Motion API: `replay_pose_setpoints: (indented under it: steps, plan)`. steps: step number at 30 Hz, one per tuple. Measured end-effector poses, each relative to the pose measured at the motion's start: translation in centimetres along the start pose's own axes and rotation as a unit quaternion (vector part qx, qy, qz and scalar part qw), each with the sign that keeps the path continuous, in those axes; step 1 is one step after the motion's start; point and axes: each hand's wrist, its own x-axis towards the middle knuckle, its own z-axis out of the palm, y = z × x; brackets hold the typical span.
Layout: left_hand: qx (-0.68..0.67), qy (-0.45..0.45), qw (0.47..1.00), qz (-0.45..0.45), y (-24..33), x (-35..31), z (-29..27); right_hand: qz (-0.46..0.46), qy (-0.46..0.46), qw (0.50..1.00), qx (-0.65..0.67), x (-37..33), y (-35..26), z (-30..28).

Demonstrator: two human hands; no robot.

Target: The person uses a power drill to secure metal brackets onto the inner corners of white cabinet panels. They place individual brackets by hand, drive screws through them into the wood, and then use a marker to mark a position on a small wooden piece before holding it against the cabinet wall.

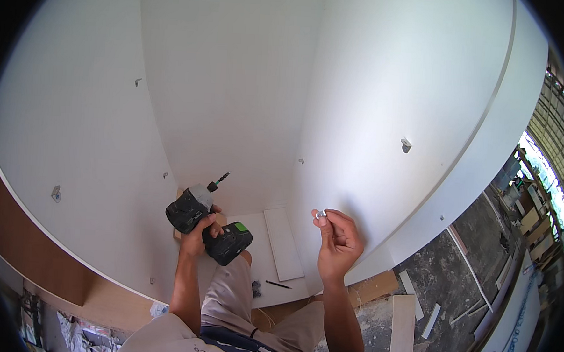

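Observation:
My left hand (197, 234) is wrapped round the grip of a black and grey cordless drill (186, 208). A bit with a green band points up and right from its chuck, and the battery with a green patch is on the lower right. Between thumb and fingertips, my right hand (339, 243) pinches a small metal bracket (320, 214) close to the right white panel (389, 73). A similar L-shaped bracket (406, 145) is fixed higher on that panel. More brackets stick out from the left white panel (74, 120), one of them a metal bracket (56, 193) near its edge.
I am inside a tall white cabinet. On its bottom lie a white board (283, 243), a black pencil (279, 284) and a small dark heap (255, 289). Outside on the right, board offcuts (403, 327) and a long white strip (470, 269) lie on the stained floor.

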Motion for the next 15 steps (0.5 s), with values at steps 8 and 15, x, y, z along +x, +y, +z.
replay_pose_setpoints:
  steps: [8, 15]
  plan:
    - [-0.082, -0.039, 0.996, -0.02, -1.1, 8.2, 3.3, -0.228, -0.002, 0.959, -0.169, 11.5, -0.9, 7.0]
    - [-0.123, -0.101, 0.987, 0.007, -2.7, 13.2, 4.0, -0.433, 0.049, 0.761, -0.481, 18.8, -0.5, 10.7]
